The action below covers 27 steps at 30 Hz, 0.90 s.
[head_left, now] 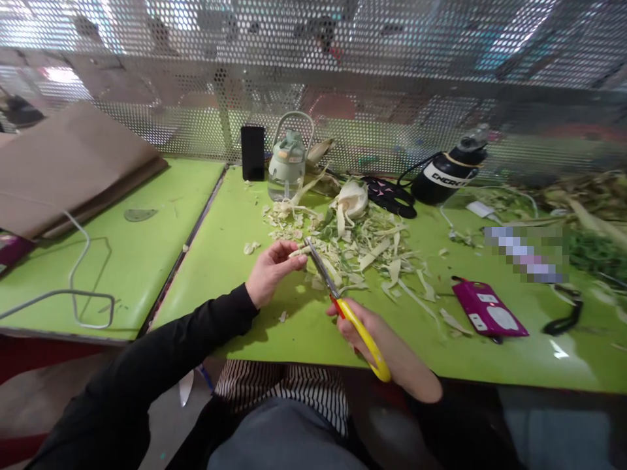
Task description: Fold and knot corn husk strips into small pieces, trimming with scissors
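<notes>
Between the thumb and fingers of my left hand (pixel 274 269) is a thin, pale strip of corn husk (pixel 300 251). My right hand (pixel 362 333) grips scissors (pixel 360 329) with yellow and red handles. Their metal blades point up and to the left, and the tips lie beside the strip at my left fingertips. Beyond both hands spreads a pile of cut husk scraps (pixel 377 245), pale and green. A larger whitish husk bundle (pixel 351 199) rests at the back of that pile.
Behind the scraps stand a dark phone (pixel 253 153) and a clear bottle with a green lid (pixel 289 163). A black bottle (pixel 445 176) leans at the back right. A purple power strip (pixel 487 310) lies to the right. Brown cardboard (pixel 73 163) and a bent metal rod (pixel 73 292) are left.
</notes>
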{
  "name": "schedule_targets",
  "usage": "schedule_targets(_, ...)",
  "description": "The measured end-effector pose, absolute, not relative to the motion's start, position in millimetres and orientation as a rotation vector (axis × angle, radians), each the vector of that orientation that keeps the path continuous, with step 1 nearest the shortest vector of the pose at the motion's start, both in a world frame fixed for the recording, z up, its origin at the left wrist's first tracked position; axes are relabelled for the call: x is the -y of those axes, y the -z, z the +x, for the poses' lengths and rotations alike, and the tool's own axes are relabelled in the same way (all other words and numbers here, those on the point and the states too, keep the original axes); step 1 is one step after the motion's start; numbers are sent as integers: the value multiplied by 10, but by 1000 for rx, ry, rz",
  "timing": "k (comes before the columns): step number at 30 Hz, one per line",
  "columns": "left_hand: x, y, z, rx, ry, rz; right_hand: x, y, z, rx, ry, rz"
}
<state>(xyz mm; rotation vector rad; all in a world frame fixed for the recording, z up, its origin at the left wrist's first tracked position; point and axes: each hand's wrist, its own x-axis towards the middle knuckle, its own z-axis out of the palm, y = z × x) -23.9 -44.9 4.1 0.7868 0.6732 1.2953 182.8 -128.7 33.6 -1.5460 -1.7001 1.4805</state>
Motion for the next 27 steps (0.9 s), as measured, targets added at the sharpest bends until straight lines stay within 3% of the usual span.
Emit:
schedule_targets(11,431,-4,-252,-640,-1303,852,1270,-423,1759,1657,-1533,-1600)
schedule_targets(27,425,12,-255,-651,-1275,867,1323,-135,1914,1733,-1557,-1494)
